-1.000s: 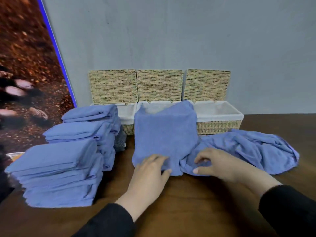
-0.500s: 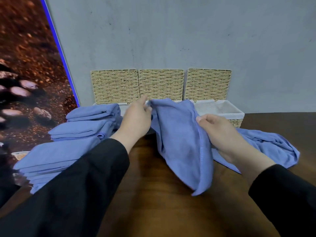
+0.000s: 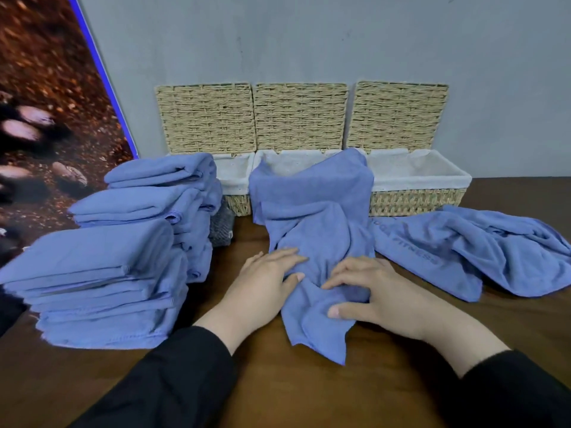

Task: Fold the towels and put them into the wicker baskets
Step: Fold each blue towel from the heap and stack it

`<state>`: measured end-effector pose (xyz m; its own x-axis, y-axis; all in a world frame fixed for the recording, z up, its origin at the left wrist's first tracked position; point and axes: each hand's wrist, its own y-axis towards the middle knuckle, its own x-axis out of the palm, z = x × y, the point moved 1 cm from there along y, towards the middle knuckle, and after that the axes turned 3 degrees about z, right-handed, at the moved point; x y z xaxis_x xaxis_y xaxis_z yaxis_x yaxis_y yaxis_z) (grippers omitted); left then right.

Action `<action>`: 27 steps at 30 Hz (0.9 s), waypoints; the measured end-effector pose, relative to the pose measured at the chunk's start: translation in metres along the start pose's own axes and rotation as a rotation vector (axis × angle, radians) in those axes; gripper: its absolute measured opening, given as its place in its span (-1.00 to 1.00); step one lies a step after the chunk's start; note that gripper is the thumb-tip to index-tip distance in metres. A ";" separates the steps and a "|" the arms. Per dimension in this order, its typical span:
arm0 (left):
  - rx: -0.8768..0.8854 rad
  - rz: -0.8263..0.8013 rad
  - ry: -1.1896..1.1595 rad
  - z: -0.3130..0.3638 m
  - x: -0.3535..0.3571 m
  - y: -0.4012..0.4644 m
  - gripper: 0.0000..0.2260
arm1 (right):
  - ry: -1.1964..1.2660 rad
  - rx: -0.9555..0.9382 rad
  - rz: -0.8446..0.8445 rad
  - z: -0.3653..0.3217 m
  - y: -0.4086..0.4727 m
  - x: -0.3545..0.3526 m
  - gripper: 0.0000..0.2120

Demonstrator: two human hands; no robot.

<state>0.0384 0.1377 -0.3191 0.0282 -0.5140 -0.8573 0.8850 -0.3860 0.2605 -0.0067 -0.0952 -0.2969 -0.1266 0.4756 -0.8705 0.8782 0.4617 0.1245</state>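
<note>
We see the left hand [image 3: 265, 282] lying flat with fingers nearly straight on the blue towel [image 3: 312, 242], while the right hand [image 3: 370, 296] rests on it with fingers loosely bent, though whether they pinch cloth we cannot tell. At twelve o'clock the towel's far end drapes over the middle wicker basket [image 3: 296, 163], hiding its front. Folded stacks [image 3: 102, 273] sit at nine o'clock, and a crumpled towel [image 3: 463, 251], cut off by the frame, at two.
</note>
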 end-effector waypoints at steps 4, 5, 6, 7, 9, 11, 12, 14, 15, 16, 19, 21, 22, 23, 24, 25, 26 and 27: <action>-0.037 0.131 -0.020 -0.004 -0.002 0.006 -0.65 | -0.133 -0.005 0.086 0.009 0.004 -0.004 -0.86; -0.019 0.188 0.002 -0.004 -0.004 0.007 -0.66 | -0.142 0.008 0.124 0.012 0.005 -0.005 -0.86; 0.010 0.243 0.019 -0.001 -0.007 0.006 -0.68 | -0.129 0.033 0.171 0.014 0.006 -0.008 -0.86; 0.044 0.285 0.016 0.001 -0.011 0.005 -0.72 | -0.102 0.078 0.232 0.015 0.005 -0.011 -0.85; 0.120 0.281 -0.053 0.006 -0.017 0.001 -0.83 | -0.086 0.198 0.369 0.016 0.003 -0.020 -0.80; 0.165 0.136 -0.126 0.011 -0.017 -0.005 -0.90 | -0.078 0.194 0.426 0.012 -0.001 -0.025 -0.73; 0.162 0.043 -0.113 0.014 -0.015 -0.007 -0.83 | -0.027 0.134 0.388 0.007 -0.003 -0.026 -0.68; 0.101 -0.106 -0.013 0.015 -0.011 -0.009 -0.69 | 0.093 0.024 0.187 -0.005 -0.007 -0.022 -0.62; 0.075 -0.127 0.018 0.014 -0.009 -0.008 -0.66 | 0.106 0.003 0.064 -0.008 -0.008 -0.018 -0.60; 0.059 -0.118 0.031 0.014 -0.008 -0.006 -0.66 | 0.085 -0.007 -0.033 -0.008 -0.008 -0.014 -0.58; 0.006 -0.049 0.084 0.010 -0.007 -0.002 -0.69 | 0.036 0.033 -0.082 0.000 -0.008 -0.015 -0.63; -0.038 -0.008 0.095 0.009 -0.009 -0.002 -0.69 | 0.033 0.056 -0.058 0.003 -0.011 -0.019 -0.76; -0.033 0.021 0.089 0.010 -0.010 -0.003 -0.71 | 0.030 0.070 -0.039 0.003 -0.012 -0.020 -0.85; 0.003 0.070 0.061 0.012 -0.011 -0.004 -0.74 | 0.037 0.080 0.003 0.002 -0.012 -0.020 -0.91; 0.059 0.127 0.006 0.015 -0.013 -0.006 -0.78 | 0.061 0.089 0.064 0.000 -0.012 -0.020 -0.92; 0.111 0.159 -0.073 0.020 -0.015 -0.008 -0.77 | 0.102 0.098 0.129 -0.003 -0.011 -0.019 -0.92; 0.143 0.132 -0.153 0.026 -0.017 -0.011 -0.72 | 0.154 0.101 0.189 -0.006 -0.011 -0.018 -0.91; 0.170 0.056 -0.200 0.034 -0.018 -0.015 -0.65 | 0.208 0.104 0.237 -0.009 -0.010 -0.016 -0.90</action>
<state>0.0089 0.1269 -0.2926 -0.0320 -0.6728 -0.7391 0.7931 -0.4671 0.3908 -0.0172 -0.1009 -0.2796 0.0052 0.7085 -0.7057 0.9355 0.2458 0.2537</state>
